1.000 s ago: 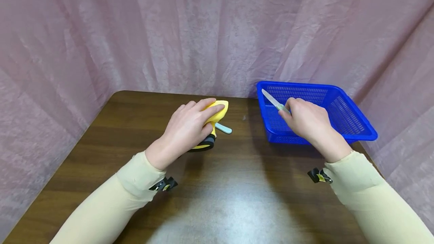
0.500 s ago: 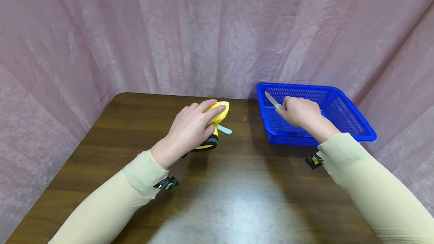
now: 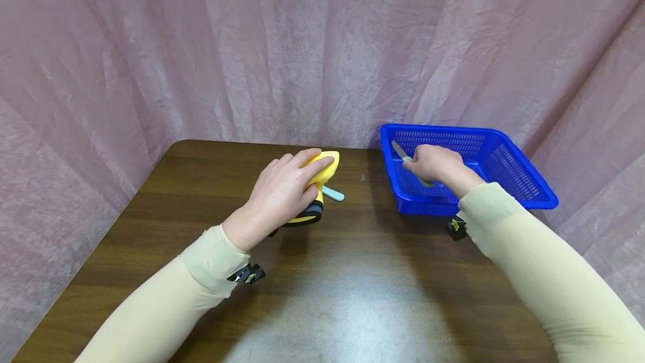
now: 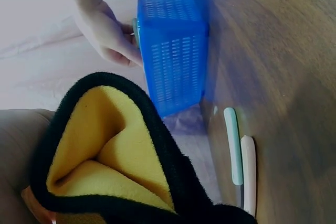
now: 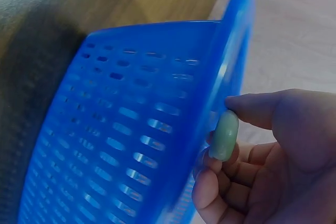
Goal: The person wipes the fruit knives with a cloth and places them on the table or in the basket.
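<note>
My left hand (image 3: 284, 184) grips a folded yellow cloth (image 3: 330, 166) with black edging, above the left-middle of the table. In the left wrist view the cloth's folds (image 4: 115, 156) open toward the camera. My right hand (image 3: 438, 164) reaches over the blue plastic basket (image 3: 468, 129) and pinches a knife (image 3: 401, 150) by its pale green handle (image 5: 226, 136). The blade points away to the far left corner, inside the basket's outline. In the right wrist view, thumb and fingers close round the handle right at the basket's rim.
On the wooden table (image 3: 353, 262), a light blue handle (image 3: 333, 194) lies partly behind the cloth. The left wrist view adds a pale pink handle (image 4: 249, 171) alongside it. Pink curtains (image 3: 282, 55) hang behind the table.
My right hand has shifted left and lower over the basket, taking the knife down with it. The left hand and cloth have barely moved.
</note>
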